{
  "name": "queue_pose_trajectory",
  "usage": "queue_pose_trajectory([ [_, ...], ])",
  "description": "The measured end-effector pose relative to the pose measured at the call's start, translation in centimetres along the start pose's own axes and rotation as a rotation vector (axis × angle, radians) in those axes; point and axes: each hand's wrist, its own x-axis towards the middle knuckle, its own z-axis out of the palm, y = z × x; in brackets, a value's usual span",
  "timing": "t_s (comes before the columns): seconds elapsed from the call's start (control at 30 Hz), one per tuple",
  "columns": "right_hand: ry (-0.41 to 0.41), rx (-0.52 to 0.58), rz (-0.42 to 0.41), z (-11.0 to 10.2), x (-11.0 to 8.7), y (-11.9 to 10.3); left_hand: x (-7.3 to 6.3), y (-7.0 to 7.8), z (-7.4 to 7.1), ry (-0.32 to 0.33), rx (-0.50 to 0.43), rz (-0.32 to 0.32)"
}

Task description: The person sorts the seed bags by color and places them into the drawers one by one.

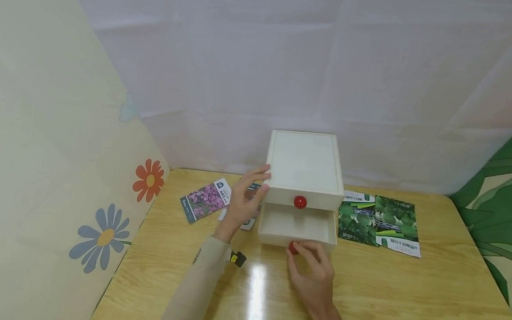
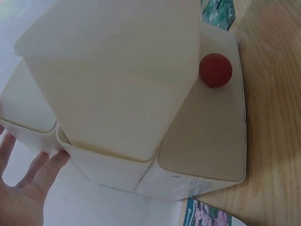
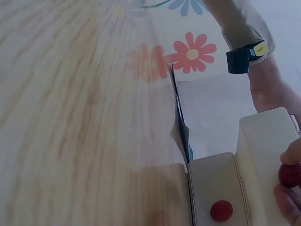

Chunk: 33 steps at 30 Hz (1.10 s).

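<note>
A small white drawer cabinet [image 1: 306, 160] stands on the table against the back cloth. Its middle drawer [image 1: 273, 239] is pulled out, showing a pale inside. My right hand [image 1: 315, 276] pinches that drawer's red knob [image 3: 289, 175] between thumb and fingers. The left hand [image 1: 245, 198] rests with extended fingers against the cabinet's left side, near the top front corner. Above the pulled-out drawer, the top drawer with its red knob [image 1: 300, 202] is closed. In the left wrist view the bottom drawer [image 2: 207, 127], also with a red knob, is closed; the head view hides it.
Left of the cabinet lies a packet with pink flowers [image 1: 207, 198]; another packet [image 1: 248, 223] is partly behind the left hand. Green-printed packets [image 1: 397, 222] lie at the right. Flower-printed cloth [image 1: 65, 119] borders the table's left side. A dark wrist device [image 1: 237, 258] sits on the left sleeve.
</note>
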Motion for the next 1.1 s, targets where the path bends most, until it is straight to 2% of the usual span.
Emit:
queue_pose_trajectory([
  [0.17, -0.003, 0.017, 0.003, 0.0, -0.2, -0.2, 0.0, 0.0, 0.0, 0.001, 0.0, 0.003],
  [0.53, 0.037, 0.048, -0.061, -0.1, -0.2, -0.4, 0.2, 0.1, 0.0, 0.002, -0.005, 0.021],
  [1.1, 0.029, 0.036, -0.074, -1.0, -1.2, -1.0, 0.1, 0.1, 0.0, -0.005, -0.012, 0.02],
])
